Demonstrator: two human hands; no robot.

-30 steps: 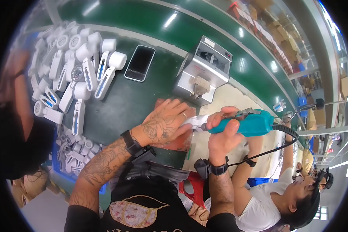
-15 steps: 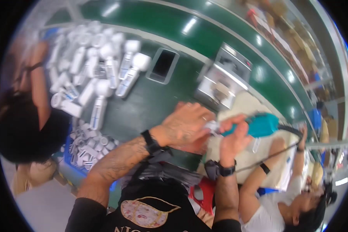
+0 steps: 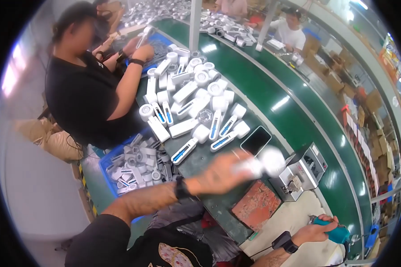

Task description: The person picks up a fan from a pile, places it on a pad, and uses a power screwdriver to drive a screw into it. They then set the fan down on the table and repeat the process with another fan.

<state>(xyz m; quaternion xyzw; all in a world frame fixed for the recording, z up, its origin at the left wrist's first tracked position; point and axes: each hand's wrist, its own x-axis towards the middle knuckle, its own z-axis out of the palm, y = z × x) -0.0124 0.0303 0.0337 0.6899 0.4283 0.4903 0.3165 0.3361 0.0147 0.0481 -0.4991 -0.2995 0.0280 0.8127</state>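
Smeared by motion, my left hand (image 3: pixel 219 174) is closed round a white device with a round head (image 3: pixel 271 162), which looks like a small handheld fan. It is above the green bench, between the phone (image 3: pixel 255 140) and the red-brown pad (image 3: pixel 256 204). Over at the lower right, my right hand (image 3: pixel 315 233) grips a teal electric screwdriver (image 3: pixel 337 231), well apart from the device. To the left of my left hand spreads a heap of similar white devices (image 3: pixel 185 91), several with blue strips in their handles.
A blue crate (image 3: pixel 106 171) of white parts stands left of the bench. Behind the pad sits a silver metal machine (image 3: pixel 298 178). A co-worker in black (image 3: pixel 82 84) works at the far left. Beyond the bench runs a green conveyor (image 3: pixel 272 100) with metal posts.
My hands have parted: the left moved away from the screwdriver's tip with the white device, and the right carried the screwdriver rightward. The view has shifted, showing more of the bench's far left.
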